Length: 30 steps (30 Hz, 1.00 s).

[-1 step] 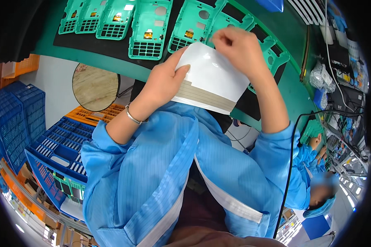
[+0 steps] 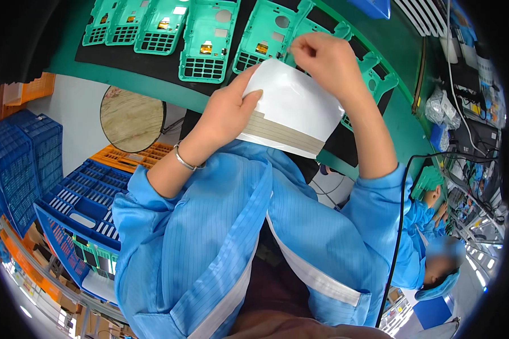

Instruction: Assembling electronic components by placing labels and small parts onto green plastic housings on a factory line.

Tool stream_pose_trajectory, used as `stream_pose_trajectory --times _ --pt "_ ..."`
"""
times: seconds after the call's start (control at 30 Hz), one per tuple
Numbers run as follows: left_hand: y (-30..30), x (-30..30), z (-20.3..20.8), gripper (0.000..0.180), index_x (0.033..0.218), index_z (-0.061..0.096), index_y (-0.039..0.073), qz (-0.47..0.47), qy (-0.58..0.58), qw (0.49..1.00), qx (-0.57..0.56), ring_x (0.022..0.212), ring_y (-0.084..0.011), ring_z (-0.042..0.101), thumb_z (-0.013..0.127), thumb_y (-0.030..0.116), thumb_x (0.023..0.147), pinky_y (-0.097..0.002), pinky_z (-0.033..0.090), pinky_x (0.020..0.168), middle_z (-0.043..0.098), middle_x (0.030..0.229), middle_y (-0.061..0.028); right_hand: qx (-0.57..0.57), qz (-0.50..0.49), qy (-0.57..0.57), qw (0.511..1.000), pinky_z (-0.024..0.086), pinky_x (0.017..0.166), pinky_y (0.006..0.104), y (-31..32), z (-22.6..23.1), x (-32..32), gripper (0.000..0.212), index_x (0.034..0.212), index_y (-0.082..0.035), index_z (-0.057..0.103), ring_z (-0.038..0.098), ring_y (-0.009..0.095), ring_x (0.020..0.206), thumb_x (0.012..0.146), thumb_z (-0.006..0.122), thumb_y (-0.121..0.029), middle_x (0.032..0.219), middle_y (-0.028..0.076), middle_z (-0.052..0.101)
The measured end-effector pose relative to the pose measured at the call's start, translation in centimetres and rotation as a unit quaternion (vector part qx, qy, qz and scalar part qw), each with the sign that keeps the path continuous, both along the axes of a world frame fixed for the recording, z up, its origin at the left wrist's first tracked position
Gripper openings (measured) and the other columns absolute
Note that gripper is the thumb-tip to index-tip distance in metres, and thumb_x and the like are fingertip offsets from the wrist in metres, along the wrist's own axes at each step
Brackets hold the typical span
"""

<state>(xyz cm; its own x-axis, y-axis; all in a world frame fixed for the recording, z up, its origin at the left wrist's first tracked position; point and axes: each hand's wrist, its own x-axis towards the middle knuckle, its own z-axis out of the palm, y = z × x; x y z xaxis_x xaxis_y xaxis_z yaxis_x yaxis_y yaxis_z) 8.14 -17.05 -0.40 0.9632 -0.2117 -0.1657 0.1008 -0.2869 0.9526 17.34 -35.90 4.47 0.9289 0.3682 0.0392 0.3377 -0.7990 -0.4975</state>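
My left hand (image 2: 225, 111) grips the left edge of a white sheet (image 2: 294, 93), thumb on top. Thin beige strips (image 2: 285, 134) lie in rows along the sheet's near edge, and its glossy face catches the light. Beyond the sheet's far edge, my right hand (image 2: 332, 66) is closed in a pinch over a green plastic housing (image 2: 262, 25) on the table. Whatever sits between those fingertips is too small to make out. Another green housing (image 2: 208, 31), with a keypad grid and a small amber flex piece, lies to the left.
Several more green housings rest on a black mat (image 2: 152, 63) over the green table (image 2: 121, 80). Blue crates (image 2: 73, 192) and a round stool (image 2: 131, 120) stand at left. A black cable (image 2: 400, 226) hangs by my right arm. A co-worker in blue (image 2: 410, 265) sits at right.
My right hand has risen very slightly away from me, still pinched. The left hand keeps its hold on the sheet.
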Motion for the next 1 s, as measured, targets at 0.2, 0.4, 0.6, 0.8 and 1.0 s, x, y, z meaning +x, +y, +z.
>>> stream_pose_trajectory --times 0.2,0.4,0.6,0.8,1.0 --pt "0.2 0.1 -0.2 0.036 0.123 0.050 0.004 -0.007 0.038 0.999 -0.006 0.086 -0.0373 0.061 0.049 0.016 0.089 -0.0397 0.049 0.077 0.062 0.095 -0.0227 -0.111 0.051 -0.047 0.991 0.050 0.061 0.0389 2.0 -1.2 2.9 0.014 0.080 -0.009 0.067 0.063 0.030 0.070 0.077 0.058 -0.020 0.075 0.010 0.065" --pt "0.5 0.3 -0.3 0.036 0.123 0.051 0.005 -0.004 0.054 0.998 -0.021 0.085 -0.0294 0.062 0.051 0.017 0.090 -0.0354 0.048 0.077 0.064 0.095 -0.0197 -0.150 0.076 -0.046 0.985 0.050 0.060 0.0398 2.4 -1.5 3.4 0.012 0.078 -0.009 0.066 0.063 0.030 0.068 0.077 0.057 -0.018 0.071 0.010 0.065" --pt "0.6 0.2 -0.6 0.036 0.123 0.052 0.004 -0.004 0.058 0.998 -0.021 0.085 -0.0216 0.063 0.053 0.018 0.090 -0.0312 0.048 0.078 0.065 0.097 -0.0168 -0.161 0.089 -0.055 0.981 0.049 0.059 0.0404 2.6 -1.4 3.5 0.012 0.077 -0.009 0.065 0.062 0.029 0.069 0.077 0.056 -0.017 0.073 0.010 0.065" --pt "0.6 0.2 -0.6 0.035 0.122 0.052 0.004 -0.001 0.049 0.998 -0.030 0.084 -0.0284 0.063 0.052 0.017 0.090 -0.0343 0.049 0.076 0.064 0.095 -0.0189 -0.187 0.090 -0.069 0.976 0.049 0.060 0.0405 2.8 -1.8 3.3 0.012 0.077 -0.008 0.063 0.062 0.029 0.070 0.078 0.054 -0.016 0.077 0.010 0.065" --pt "1.0 0.2 -0.9 0.034 0.120 0.053 0.004 -0.013 0.053 0.998 -0.039 0.081 -0.0312 0.063 0.052 0.018 0.089 -0.0353 0.049 0.074 0.064 0.093 -0.0199 -0.050 -0.012 -0.124 0.991 0.048 0.062 0.0326 -0.1 -1.4 0.8 0.014 0.089 -0.006 0.066 0.061 0.022 0.069 0.081 0.061 -0.016 0.082 0.008 0.064"
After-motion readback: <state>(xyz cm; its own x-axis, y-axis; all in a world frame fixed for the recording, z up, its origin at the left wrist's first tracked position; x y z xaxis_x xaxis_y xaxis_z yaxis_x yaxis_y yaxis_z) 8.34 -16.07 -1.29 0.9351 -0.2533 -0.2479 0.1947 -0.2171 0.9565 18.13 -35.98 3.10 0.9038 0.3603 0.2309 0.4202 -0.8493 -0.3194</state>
